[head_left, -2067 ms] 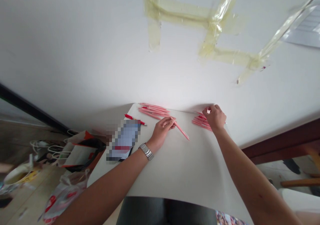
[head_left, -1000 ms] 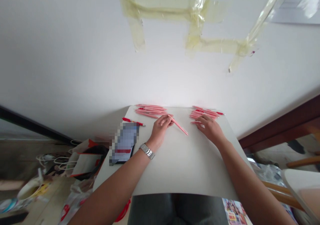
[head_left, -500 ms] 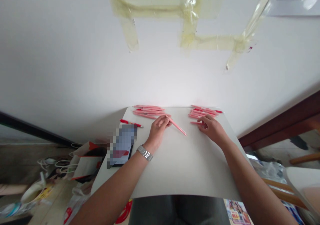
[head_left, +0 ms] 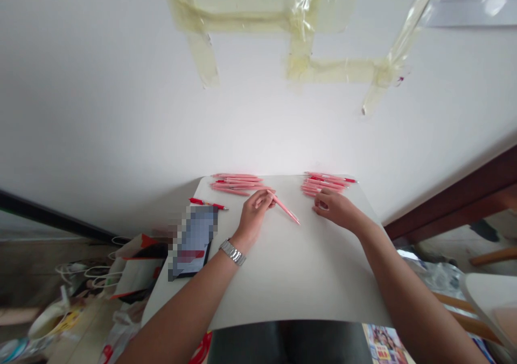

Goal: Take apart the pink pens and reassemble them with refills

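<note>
My left hand, with a metal watch on the wrist, grips a pink pen barrel whose tip points right over the white table. My right hand lies curled just below the right pile of pink pens, fingers pinched together on something small that I cannot make out. A second pile of pink pens lies at the far left of the table. A single red pen lies beside a phone.
A white wall with strips of yellowed tape rises behind the table. Bags and cables clutter the floor at left. A white chair and a brown wooden frame stand at right.
My right hand has drawn back from the right pen pile toward the middle of the table. My left hand keeps holding the pink barrel in about the same spot.
</note>
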A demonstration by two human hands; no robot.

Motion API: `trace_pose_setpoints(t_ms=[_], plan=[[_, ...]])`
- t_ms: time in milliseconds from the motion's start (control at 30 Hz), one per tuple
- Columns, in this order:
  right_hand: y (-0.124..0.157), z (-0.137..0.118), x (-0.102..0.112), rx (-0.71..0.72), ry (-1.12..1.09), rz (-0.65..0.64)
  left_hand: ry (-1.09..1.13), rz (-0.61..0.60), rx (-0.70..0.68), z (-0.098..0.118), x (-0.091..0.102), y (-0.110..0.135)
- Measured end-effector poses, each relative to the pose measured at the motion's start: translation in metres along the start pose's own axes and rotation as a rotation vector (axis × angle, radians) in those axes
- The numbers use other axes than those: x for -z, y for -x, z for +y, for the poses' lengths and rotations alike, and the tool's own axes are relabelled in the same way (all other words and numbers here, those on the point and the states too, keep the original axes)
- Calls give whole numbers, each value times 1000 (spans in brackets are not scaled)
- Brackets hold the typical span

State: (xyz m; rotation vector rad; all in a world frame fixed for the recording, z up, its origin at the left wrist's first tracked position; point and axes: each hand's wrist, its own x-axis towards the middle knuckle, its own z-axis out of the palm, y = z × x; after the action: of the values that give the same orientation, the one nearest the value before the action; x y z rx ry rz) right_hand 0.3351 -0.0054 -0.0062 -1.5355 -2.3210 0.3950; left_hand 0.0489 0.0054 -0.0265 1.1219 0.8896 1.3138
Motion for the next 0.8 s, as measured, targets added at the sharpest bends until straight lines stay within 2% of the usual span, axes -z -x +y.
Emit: trace_pose_setpoints(t_ms=[500, 700, 800], plan=[[0, -9, 10, -83, -23, -122, 5, 1, 9, -1, 0, 0], [0, -11, 8, -73, -34, -111, 7, -12, -7, -1, 0, -1], [3, -9, 10, -82, -38, -64, 0, -14, -10, -2, 1, 0]])
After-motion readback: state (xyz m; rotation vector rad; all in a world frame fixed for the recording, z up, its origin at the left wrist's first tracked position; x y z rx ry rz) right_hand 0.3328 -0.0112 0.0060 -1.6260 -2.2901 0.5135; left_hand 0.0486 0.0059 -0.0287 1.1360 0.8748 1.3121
